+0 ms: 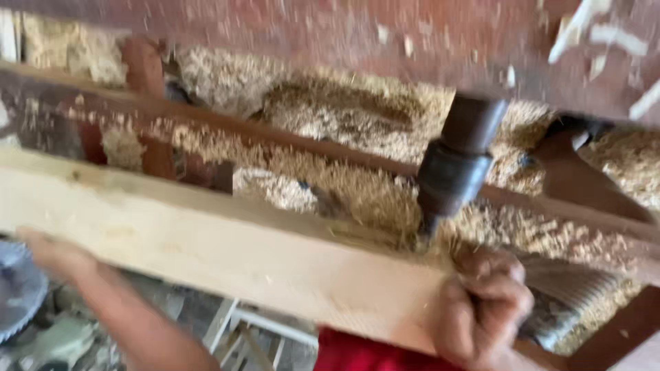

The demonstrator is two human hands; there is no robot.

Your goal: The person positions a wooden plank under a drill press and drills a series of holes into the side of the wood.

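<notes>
Pale wooden beam (227,247) lying across frame from 9 to 4 o'clock, under dark drill chuck (454,165) amid sawdust (344,117). Left hand (51,254) gripping its near edge, right hand (485,312) clenched round it. Probably stiff, heavy; best held at both ends.

Two bare hands and forearms only, no gloves, no rings, no watch. Left hand (51,253) blurred, with a long unsleeved forearm running down toward the lower edge. Right hand (481,312) broad and knuckly, fingers thick, creases dusted with pale sawdust. Patch of bright red cloth garment (371,354) at the bottom edge, between the two arms.
</notes>
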